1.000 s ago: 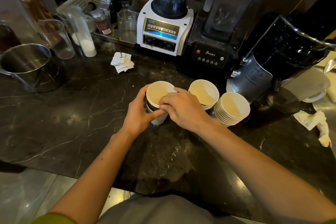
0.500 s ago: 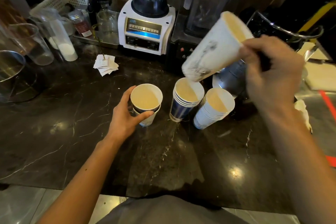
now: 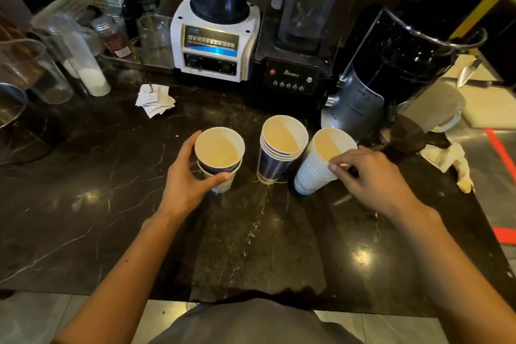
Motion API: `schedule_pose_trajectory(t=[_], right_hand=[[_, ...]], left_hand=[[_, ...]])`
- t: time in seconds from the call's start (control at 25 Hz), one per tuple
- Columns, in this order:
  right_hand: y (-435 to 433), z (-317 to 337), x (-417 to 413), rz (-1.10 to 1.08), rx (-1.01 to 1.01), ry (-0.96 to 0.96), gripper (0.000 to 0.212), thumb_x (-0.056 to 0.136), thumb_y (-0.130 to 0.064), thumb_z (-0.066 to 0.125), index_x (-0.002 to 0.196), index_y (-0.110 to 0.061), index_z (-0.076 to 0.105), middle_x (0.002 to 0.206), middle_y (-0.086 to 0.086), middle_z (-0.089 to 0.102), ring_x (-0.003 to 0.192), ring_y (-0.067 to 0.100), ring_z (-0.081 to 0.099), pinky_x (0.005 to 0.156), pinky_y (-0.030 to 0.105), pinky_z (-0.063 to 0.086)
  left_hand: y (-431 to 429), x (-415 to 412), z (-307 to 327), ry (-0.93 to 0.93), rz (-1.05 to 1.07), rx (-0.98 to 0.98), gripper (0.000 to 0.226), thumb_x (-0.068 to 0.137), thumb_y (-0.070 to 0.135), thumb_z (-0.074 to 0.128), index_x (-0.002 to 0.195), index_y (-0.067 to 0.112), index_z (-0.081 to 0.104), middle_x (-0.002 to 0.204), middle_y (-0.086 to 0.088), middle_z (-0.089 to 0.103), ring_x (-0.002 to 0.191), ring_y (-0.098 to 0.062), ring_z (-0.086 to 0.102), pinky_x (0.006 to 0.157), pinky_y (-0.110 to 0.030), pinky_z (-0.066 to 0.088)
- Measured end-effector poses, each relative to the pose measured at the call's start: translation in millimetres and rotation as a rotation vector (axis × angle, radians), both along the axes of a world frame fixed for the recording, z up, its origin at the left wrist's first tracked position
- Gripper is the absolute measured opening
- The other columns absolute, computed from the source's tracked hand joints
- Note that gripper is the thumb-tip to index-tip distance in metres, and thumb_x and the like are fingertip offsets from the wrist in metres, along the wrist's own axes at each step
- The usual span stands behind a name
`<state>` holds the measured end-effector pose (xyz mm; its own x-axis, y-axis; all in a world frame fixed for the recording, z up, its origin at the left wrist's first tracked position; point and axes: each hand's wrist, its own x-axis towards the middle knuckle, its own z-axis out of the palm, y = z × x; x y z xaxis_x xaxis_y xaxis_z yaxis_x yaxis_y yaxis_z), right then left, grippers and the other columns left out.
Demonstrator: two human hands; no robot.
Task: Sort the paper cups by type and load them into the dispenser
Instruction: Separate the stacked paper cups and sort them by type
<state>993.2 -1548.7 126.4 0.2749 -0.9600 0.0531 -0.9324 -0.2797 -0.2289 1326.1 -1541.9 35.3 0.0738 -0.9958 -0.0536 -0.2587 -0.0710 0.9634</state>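
The left hand [image 3: 184, 184] grips the mixed stack [image 3: 219, 153], blue cup nested in white; the right hand [image 3: 371, 176] pinches the near rim of the white stack [image 3: 315, 173]. Both stand mid-worktop [image 3: 251, 246] toward its back edge, the blue stack [image 3: 279, 156] between them. Best press the top cup square before letting go: that stack looks tilted.

The left hand [image 3: 184, 184] grips two nested cups [image 3: 218, 151]; the right hand [image 3: 371, 179] pinches the white stack [image 3: 310, 176].

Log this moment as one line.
left hand: grips mixed blue-and-white paper cup stack | right hand: pinches rim of white paper cup stack | blue paper cup stack: untouched, between them
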Motion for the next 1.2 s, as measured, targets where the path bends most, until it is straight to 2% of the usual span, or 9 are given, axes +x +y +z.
schedule_pose_trajectory(t=[0.08,0.16,0.4,0.52,0.64,0.76,0.88,1.12,1.2], right_hand=[[1,7,16,0.007,-0.186,-0.059,0.028,0.094,-0.033,0.06,0.116,-0.018,0.068,0.113,0.0,0.069,0.109,0.022,0.06,0.103,0.041,0.042],[1,14,52,0.126,-0.275,-0.161,0.033,0.093,-0.031,0.063,0.122,-0.014,0.065,0.116,0.003,0.067,0.11,0.021,0.058,0.1,0.038,0.043],[-22,-21,152,0.514,-0.01,-0.018,0.036,0.096,-0.028,0.059,0.129,-0.015,0.061,0.127,0.004,0.064,0.12,0.021,0.054,0.111,0.033,0.03],[-28,-19,161,0.523,-0.068,-0.052,0.02,0.095,-0.018,0.057,0.106,-0.012,0.073,0.102,0.008,0.073,0.1,0.028,0.065,0.109,0.041,0.035],[-30,18,149,0.472,-0.412,-0.276,0.013,0.089,-0.012,0.064,0.095,-0.007,0.074,0.091,0.01,0.075,0.085,0.026,0.068,0.099,0.044,0.046],[-31,75,111,0.323,-0.585,-0.414,0.018,0.092,-0.014,0.062,0.102,-0.002,0.072,0.095,0.012,0.073,0.089,0.021,0.065,0.095,0.031,0.047],[-30,101,73,0.234,-0.655,-0.371,0.017,0.093,-0.01,0.062,0.101,0.001,0.071,0.093,0.016,0.072,0.088,0.025,0.063,0.089,0.022,0.043],[-37,27,52,0.227,-0.299,-0.121,0.016,0.095,-0.019,0.061,0.104,-0.012,0.072,0.095,0.006,0.073,0.091,0.029,0.062,0.09,0.051,0.05],[-37,6,58,0.25,-0.101,-0.056,0.019,0.097,-0.024,0.056,0.104,-0.016,0.072,0.095,0.003,0.073,0.091,0.025,0.062,0.103,0.052,0.042]], left_hand=[[1,0,-3,0.024,-0.041,0.029,0.097,0.065,0.023,0.087,0.143,0.036,0.032,0.142,0.018,0.043,0.134,-0.005,0.04,0.108,-0.033,0.039],[4,2,-9,0.022,-0.029,0.064,0.098,0.065,0.02,0.087,0.145,0.033,0.031,0.138,0.021,0.044,0.131,-0.004,0.041,0.107,-0.03,0.04],[8,-4,-17,-0.026,0.008,0.047,0.086,0.071,0.02,0.084,0.144,0.022,0.038,0.138,0.006,0.054,0.124,-0.007,0.052,0.101,-0.02,0.046],[8,-2,-15,-0.019,-0.008,0.046,0.08,0.073,0.018,0.083,0.139,0.027,0.04,0.132,0.012,0.056,0.123,-0.008,0.054,0.104,-0.031,0.047],[7,-2,-14,-0.058,-0.033,0.047,0.076,0.072,0.018,0.082,0.134,0.034,0.041,0.128,0.018,0.055,0.122,-0.003,0.052,0.105,-0.031,0.044],[6,-4,-13,-0.082,-0.012,0.082,0.08,0.073,0.018,0.082,0.139,0.03,0.039,0.139,0.008,0.05,0.126,-0.005,0.045,0.105,-0.031,0.04],[6,-2,-15,-0.09,0.008,0.091,0.082,0.073,0.018,0.081,0.142,0.026,0.037,0.143,0.004,0.048,0.129,-0.01,0.044,0.108,-0.038,0.04],[6,-3,-18,-0.11,0.005,0.103,0.084,0.074,0.019,0.081,0.144,0.025,0.035,0.145,0.002,0.046,0.132,-0.013,0.043,0.11,-0.043,0.039],[6,-2,-18,-0.12,-0.006,0.103,0.085,0.074,0.019,0.081,0.144,0.025,0.035,0.145,0.002,0.046,0.133,-0.014,0.043,0.11,-0.044,0.04]])
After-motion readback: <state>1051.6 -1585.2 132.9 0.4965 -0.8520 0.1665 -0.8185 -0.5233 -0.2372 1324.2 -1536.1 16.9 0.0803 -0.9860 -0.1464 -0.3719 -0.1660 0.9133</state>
